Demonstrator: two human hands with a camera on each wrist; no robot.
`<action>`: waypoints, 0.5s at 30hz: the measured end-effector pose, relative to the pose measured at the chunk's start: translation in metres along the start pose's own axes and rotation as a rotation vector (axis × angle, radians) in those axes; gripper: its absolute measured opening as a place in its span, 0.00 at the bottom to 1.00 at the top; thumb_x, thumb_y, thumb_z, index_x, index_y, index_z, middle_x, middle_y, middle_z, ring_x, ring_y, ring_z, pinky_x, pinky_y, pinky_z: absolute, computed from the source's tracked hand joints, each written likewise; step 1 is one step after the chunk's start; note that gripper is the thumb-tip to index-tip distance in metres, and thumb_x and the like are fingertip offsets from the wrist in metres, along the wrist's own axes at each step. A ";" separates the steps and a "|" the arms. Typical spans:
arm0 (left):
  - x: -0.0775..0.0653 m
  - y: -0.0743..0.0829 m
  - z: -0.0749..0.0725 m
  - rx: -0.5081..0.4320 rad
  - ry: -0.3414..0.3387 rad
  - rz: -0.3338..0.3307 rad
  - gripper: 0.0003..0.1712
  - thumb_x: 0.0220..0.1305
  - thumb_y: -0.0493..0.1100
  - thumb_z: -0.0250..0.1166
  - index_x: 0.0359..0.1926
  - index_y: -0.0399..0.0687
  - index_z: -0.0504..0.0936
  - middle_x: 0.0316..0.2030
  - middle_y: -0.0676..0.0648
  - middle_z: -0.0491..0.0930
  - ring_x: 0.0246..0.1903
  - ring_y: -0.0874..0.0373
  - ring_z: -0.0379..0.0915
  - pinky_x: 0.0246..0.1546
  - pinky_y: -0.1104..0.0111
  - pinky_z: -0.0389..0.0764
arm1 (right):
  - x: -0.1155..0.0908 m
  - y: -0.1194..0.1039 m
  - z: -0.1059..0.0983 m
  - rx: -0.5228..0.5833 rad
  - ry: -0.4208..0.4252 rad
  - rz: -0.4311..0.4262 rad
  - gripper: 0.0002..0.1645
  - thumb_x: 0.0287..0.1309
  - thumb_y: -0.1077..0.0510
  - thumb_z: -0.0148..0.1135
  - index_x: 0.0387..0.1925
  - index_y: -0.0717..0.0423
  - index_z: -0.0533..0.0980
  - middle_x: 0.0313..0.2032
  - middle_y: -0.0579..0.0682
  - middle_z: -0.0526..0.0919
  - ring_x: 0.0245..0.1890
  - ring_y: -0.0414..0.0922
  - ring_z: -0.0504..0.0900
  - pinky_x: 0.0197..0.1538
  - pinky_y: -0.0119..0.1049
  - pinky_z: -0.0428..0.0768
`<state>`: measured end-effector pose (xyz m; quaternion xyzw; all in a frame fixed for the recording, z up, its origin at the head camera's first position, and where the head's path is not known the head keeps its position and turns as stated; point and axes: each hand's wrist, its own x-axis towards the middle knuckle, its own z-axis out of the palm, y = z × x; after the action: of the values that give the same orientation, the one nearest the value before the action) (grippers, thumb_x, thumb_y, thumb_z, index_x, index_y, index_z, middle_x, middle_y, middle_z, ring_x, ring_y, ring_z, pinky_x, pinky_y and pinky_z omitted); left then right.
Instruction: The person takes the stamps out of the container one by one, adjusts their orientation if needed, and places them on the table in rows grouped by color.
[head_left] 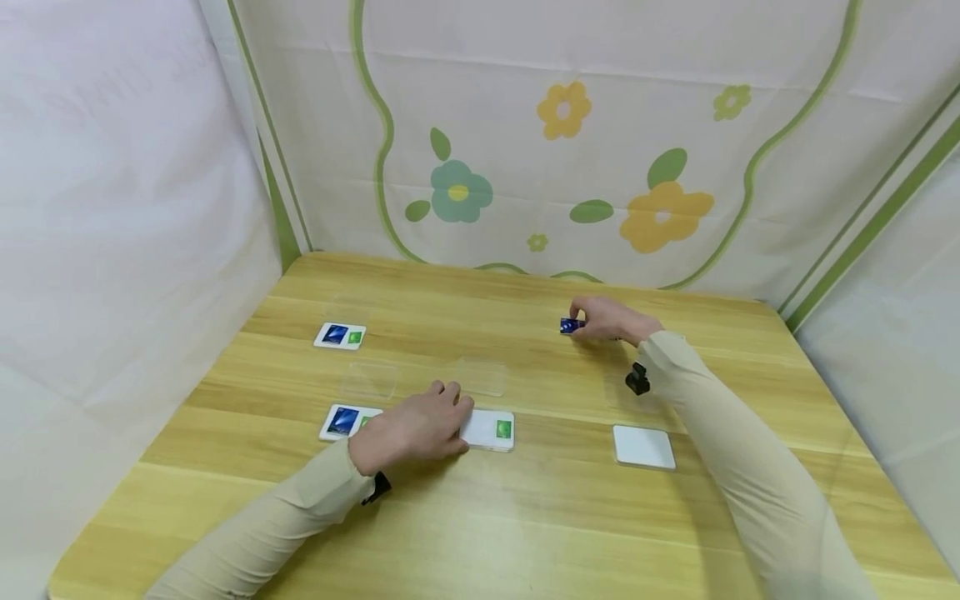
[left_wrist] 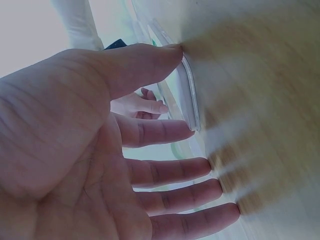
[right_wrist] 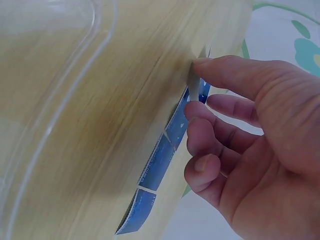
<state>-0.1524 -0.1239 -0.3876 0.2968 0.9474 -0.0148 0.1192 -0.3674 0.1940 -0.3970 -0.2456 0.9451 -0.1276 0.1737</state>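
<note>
My left hand (head_left: 420,425) lies palm down by a flat white box (head_left: 483,427) with a green picture card (head_left: 503,429) at its right end. In the left wrist view the box's edge (left_wrist: 190,95) is held between thumb and index finger, while the other fingertips rest on the table. Farther back, my right hand (head_left: 603,319) pinches a thin small card (right_wrist: 194,82) between thumb and index finger, its pale side showing. Close below it, blue picture cards (right_wrist: 156,162) lie in a row on the wood; one blue card (head_left: 572,326) shows beside the fingers in the head view.
Two white boxes with blue and green cards, a near box (head_left: 341,421) and a far box (head_left: 340,336), lie at left. A plain white box (head_left: 643,447) lies at right. Clear covers (head_left: 369,380) lie about the wooden table (head_left: 480,533); fabric walls (head_left: 510,50) enclose it.
</note>
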 end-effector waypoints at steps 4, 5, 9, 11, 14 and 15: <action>0.001 0.000 0.000 -0.006 -0.003 0.004 0.27 0.66 0.58 0.62 0.56 0.45 0.72 0.47 0.45 0.73 0.41 0.55 0.65 0.42 0.65 0.74 | 0.000 0.001 0.000 -0.015 -0.011 0.012 0.23 0.60 0.54 0.64 0.54 0.57 0.71 0.35 0.54 0.82 0.25 0.44 0.76 0.27 0.35 0.73; 0.001 0.000 0.000 -0.005 -0.002 0.005 0.27 0.66 0.58 0.62 0.56 0.45 0.72 0.47 0.45 0.73 0.41 0.55 0.65 0.42 0.65 0.74 | 0.000 0.001 -0.001 -0.016 -0.013 0.016 0.23 0.60 0.54 0.64 0.54 0.57 0.71 0.34 0.54 0.82 0.24 0.43 0.76 0.27 0.35 0.73; 0.003 -0.001 0.001 0.009 0.001 0.010 0.27 0.67 0.58 0.61 0.56 0.45 0.72 0.48 0.45 0.73 0.41 0.55 0.65 0.43 0.65 0.74 | 0.001 0.001 -0.002 -0.011 -0.023 0.028 0.23 0.60 0.54 0.64 0.55 0.57 0.71 0.33 0.53 0.82 0.24 0.44 0.76 0.27 0.36 0.73; 0.004 -0.001 0.002 0.015 0.001 0.012 0.27 0.67 0.58 0.61 0.56 0.45 0.72 0.48 0.45 0.73 0.41 0.55 0.65 0.43 0.65 0.74 | 0.001 0.001 -0.002 -0.008 -0.027 0.038 0.24 0.60 0.53 0.64 0.55 0.56 0.71 0.34 0.53 0.82 0.25 0.44 0.76 0.28 0.36 0.73; 0.005 -0.002 0.002 0.019 0.000 0.013 0.27 0.67 0.59 0.61 0.56 0.45 0.72 0.49 0.45 0.73 0.42 0.55 0.65 0.44 0.65 0.74 | 0.002 0.002 -0.003 -0.002 -0.035 0.049 0.24 0.60 0.52 0.64 0.55 0.55 0.71 0.36 0.54 0.82 0.27 0.44 0.76 0.30 0.36 0.73; 0.005 -0.002 0.002 0.020 -0.001 0.013 0.27 0.67 0.59 0.61 0.56 0.45 0.72 0.48 0.45 0.73 0.42 0.55 0.65 0.44 0.65 0.74 | 0.002 0.002 -0.003 0.002 -0.037 0.057 0.23 0.60 0.52 0.64 0.55 0.54 0.71 0.37 0.54 0.82 0.27 0.45 0.76 0.30 0.36 0.73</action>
<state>-0.1568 -0.1226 -0.3911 0.3041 0.9452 -0.0234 0.1166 -0.3710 0.1956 -0.3957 -0.2206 0.9482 -0.1192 0.1948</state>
